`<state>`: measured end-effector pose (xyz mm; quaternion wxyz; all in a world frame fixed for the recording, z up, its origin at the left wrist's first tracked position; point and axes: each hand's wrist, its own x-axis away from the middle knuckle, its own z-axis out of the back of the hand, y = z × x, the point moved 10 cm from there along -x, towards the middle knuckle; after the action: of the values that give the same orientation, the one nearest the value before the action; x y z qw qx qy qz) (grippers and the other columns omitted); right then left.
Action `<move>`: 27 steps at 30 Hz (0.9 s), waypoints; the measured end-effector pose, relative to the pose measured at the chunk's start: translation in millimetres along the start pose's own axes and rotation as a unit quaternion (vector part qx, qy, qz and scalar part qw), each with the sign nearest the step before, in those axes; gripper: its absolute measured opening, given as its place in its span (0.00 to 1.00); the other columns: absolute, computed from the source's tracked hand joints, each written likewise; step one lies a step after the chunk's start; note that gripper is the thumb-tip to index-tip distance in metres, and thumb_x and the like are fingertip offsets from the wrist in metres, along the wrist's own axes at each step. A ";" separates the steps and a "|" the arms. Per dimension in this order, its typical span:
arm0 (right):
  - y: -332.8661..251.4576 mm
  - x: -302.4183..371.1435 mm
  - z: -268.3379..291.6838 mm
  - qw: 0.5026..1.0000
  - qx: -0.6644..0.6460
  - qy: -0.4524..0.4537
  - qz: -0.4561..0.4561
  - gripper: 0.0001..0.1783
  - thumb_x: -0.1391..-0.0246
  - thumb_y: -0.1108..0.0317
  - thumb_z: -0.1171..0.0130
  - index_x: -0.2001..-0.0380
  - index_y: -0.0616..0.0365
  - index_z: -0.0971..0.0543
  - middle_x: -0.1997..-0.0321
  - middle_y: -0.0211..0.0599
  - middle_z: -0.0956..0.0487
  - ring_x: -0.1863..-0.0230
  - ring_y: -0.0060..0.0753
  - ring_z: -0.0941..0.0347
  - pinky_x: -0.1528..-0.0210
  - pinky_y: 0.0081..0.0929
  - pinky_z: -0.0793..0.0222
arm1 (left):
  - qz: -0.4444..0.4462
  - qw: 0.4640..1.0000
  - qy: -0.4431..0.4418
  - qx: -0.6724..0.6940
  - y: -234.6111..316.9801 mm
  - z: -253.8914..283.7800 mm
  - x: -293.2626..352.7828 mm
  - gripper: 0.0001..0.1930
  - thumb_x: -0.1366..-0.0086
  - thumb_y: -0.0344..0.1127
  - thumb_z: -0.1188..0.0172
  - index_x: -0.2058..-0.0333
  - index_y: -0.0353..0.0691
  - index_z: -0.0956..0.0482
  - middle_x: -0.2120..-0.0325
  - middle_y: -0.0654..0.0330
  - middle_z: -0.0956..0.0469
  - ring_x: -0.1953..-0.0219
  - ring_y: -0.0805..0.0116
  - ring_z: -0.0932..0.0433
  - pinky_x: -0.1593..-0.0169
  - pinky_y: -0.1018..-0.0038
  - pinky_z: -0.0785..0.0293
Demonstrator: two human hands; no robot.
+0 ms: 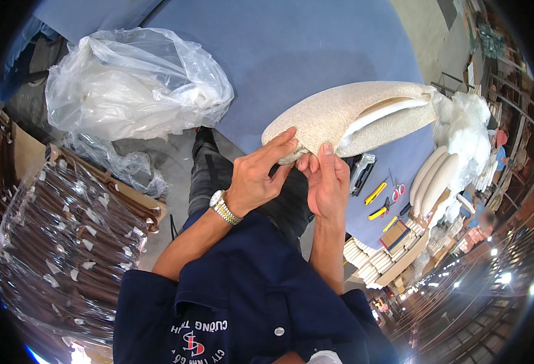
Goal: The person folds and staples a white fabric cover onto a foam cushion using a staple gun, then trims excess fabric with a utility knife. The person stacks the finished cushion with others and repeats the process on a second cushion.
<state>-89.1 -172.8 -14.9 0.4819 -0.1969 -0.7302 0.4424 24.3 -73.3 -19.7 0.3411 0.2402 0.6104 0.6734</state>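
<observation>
A long curved cushion in beige woven fabric rests on the blue-grey table, its near-left end at the table edge. A long slit in its cover gapes toward the right, with white padding showing inside. My left hand, a watch on its wrist, pinches the fabric at the near-left end. Close beside it, my right hand grips the near edge of the cover, thumb on top and fingers curled beneath. The fingertips and whatever lies under the fabric are partly hidden.
Yellow-handled tools, red-handled scissors and a black stapler-like tool lie right of my right hand. Beyond are stacked beige cushions. A clear plastic bag sits at left, above film-wrapped brown wooden parts. People stand far right.
</observation>
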 end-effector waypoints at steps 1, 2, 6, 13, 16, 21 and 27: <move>-2.6 0.2 -2.1 1.000 0.014 0.000 -0.004 0.26 0.23 0.57 0.52 0.76 0.61 0.27 0.74 0.31 0.29 0.66 0.27 0.29 0.60 0.26 0.32 | 0.002 1.000 -0.005 -0.001 0.8 0.1 -0.3 0.27 0.50 0.18 0.31 0.48 0.38 0.18 0.41 0.54 0.20 0.49 0.58 0.14 0.56 0.73 0.15; -5.1 0.6 -4.2 1.000 0.027 -0.001 -0.008 0.26 0.23 0.56 0.52 0.76 0.61 0.27 0.74 0.31 0.28 0.66 0.26 0.28 0.61 0.26 0.31 | 0.004 1.000 -0.009 -0.002 1.3 -0.2 -0.4 0.27 0.50 0.18 0.31 0.48 0.38 0.19 0.41 0.54 0.20 0.49 0.58 0.14 0.55 0.73 0.15; -8.3 0.2 -6.3 0.998 0.056 0.002 -0.020 0.27 0.23 0.54 0.51 0.76 0.62 0.26 0.74 0.33 0.27 0.67 0.26 0.28 0.61 0.25 0.30 | 0.002 1.000 -0.010 -0.001 0.7 -0.5 0.0 0.27 0.50 0.18 0.31 0.48 0.38 0.18 0.41 0.53 0.20 0.49 0.57 0.14 0.55 0.74 0.16; -11.1 1.2 -5.6 0.993 0.118 -0.013 -0.002 0.27 0.23 0.56 0.52 0.77 0.62 0.28 0.74 0.35 0.25 0.67 0.26 0.28 0.59 0.26 0.30 | 0.010 1.000 -0.009 0.011 -1.6 0.5 0.4 0.29 0.51 0.18 0.31 0.47 0.39 0.18 0.40 0.53 0.21 0.48 0.57 0.14 0.55 0.73 0.16; -7.9 5.8 0.9 0.990 0.138 0.002 0.003 0.27 0.23 0.57 0.52 0.77 0.62 0.28 0.73 0.37 0.23 0.66 0.25 0.27 0.58 0.27 0.29 | 0.016 1.000 -0.017 0.015 -3.4 -0.9 2.1 0.31 0.51 0.18 0.31 0.45 0.41 0.19 0.39 0.54 0.21 0.46 0.57 0.16 0.52 0.71 0.15; -6.2 9.3 7.9 0.988 0.149 0.032 0.004 0.26 0.23 0.59 0.52 0.77 0.63 0.28 0.74 0.37 0.22 0.67 0.25 0.26 0.57 0.27 0.29 | 0.012 1.000 -0.024 0.003 -2.7 -3.3 2.0 0.32 0.51 0.19 0.31 0.43 0.43 0.19 0.39 0.55 0.21 0.45 0.58 0.16 0.52 0.71 0.15; -8.7 8.9 5.4 0.983 0.172 0.025 0.052 0.26 0.23 0.59 0.52 0.77 0.63 0.27 0.75 0.35 0.22 0.68 0.22 0.27 0.61 0.24 0.31 | 0.035 0.999 -0.037 0.003 -4.2 -3.3 0.0 0.34 0.50 0.19 0.31 0.41 0.44 0.20 0.40 0.55 0.21 0.46 0.58 0.16 0.53 0.72 0.15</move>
<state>-96.7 -173.6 -3.6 0.5029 -0.1594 -0.6198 0.5810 22.6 -75.4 -24.2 0.3392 0.2873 0.5904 0.6737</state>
